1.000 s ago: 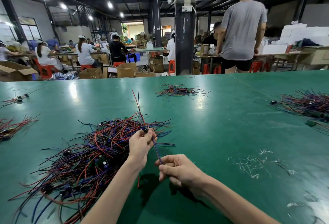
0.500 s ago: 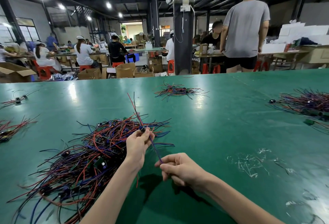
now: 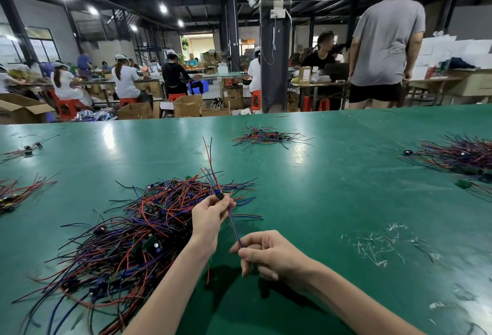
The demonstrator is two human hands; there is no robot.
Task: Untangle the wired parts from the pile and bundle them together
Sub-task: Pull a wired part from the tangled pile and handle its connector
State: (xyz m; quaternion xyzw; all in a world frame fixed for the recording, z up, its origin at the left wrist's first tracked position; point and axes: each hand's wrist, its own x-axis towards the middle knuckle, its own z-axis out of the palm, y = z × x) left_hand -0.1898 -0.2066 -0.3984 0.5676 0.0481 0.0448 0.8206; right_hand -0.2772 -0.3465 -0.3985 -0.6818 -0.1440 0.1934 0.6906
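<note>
A big tangled pile of red, blue and black wired parts (image 3: 127,233) lies on the green table (image 3: 332,201), to my left. My left hand (image 3: 209,217) pinches the small dark body of one wired part (image 3: 220,195) above the pile's right edge; its red and black leads stick up and away. My right hand (image 3: 269,253) pinches the near end of that part's blue wires (image 3: 234,224), which run taut between the two hands.
Smaller wire heaps lie at the table's far middle (image 3: 266,136), right edge (image 3: 460,153) and left edge (image 3: 18,193). Clear scraps (image 3: 378,244) litter the table to my right. Beyond the far edge stand a dark pillar (image 3: 274,41), a standing person (image 3: 383,49) and seated workers.
Both hands keep their grip on the same wired part and hold it stretched. The hands and the upright leads have barely shifted; the view has moved slightly.
</note>
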